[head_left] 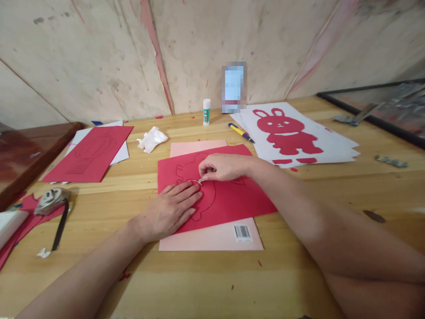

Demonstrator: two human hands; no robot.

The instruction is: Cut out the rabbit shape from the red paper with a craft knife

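A red sheet (232,195) with a dark drawn outline lies at an angle on a pale pink booklet (212,239) with a barcode. My left hand (179,204) rests flat on the sheet's left part, fingers stretched out. Just above its fingertips, my right hand (221,168) pinches a small thin blade (201,180) whose tip meets the sheet at a curved line. Most of the blade is hidden by the fingers.
White sheets with a red rabbit cutout (287,133) lie at the right, near a yellow-blue pen (241,132). Behind stand a glue stick (206,112) and a blurred phone (233,87). Crumpled tissue (152,139), red paper (89,153) and a tape dispenser (52,200) lie left.
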